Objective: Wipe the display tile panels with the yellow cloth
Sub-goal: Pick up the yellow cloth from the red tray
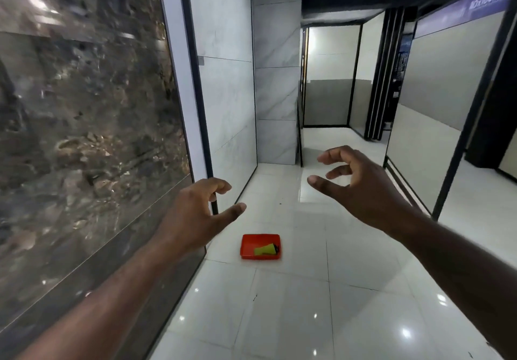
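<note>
A yellow cloth (264,249) lies folded inside a red tray (247,245) on the glossy white floor, with a small dark item beside it. My left hand (200,208) hovers above and left of the tray, fingers loosely curled, holding nothing. My right hand (355,183) is raised further right, fingers loosely spread and empty. A large dark brown marble display panel (84,121) fills the left side. A pale grey marble panel (226,79) stands just beyond it.
This is a narrow showroom aisle with a white tiled floor (307,303). Black-framed beige and grey panels (436,102) line the right side. More panels close the far end of the aisle (327,79).
</note>
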`<state>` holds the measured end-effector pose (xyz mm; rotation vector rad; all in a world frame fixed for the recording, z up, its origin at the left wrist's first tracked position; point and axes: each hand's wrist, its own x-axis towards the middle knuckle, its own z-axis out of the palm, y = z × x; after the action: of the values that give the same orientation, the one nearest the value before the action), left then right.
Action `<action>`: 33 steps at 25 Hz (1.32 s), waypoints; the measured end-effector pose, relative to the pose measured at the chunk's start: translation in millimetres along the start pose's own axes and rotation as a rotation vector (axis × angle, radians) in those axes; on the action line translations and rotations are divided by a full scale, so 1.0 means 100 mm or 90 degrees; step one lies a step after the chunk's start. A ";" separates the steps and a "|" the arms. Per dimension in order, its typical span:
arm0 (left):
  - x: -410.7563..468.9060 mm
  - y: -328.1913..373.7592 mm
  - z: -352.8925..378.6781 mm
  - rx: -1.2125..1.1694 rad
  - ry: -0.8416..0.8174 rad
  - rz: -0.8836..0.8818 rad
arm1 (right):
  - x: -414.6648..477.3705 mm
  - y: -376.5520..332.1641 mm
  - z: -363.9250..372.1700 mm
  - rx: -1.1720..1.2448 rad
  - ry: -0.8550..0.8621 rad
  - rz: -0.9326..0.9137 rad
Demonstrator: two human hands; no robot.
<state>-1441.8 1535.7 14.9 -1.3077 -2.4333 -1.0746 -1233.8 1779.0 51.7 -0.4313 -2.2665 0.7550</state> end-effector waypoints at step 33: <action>6.31 -5.72 5.81 -0.149 -0.434 -0.510 | 6.27 7.01 5.46 -0.006 -0.515 0.420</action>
<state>-2166.7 2135.0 -407.7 -0.8131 -3.6229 -1.2336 -1998.6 2417.1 -384.5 -1.0582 -2.8849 1.4502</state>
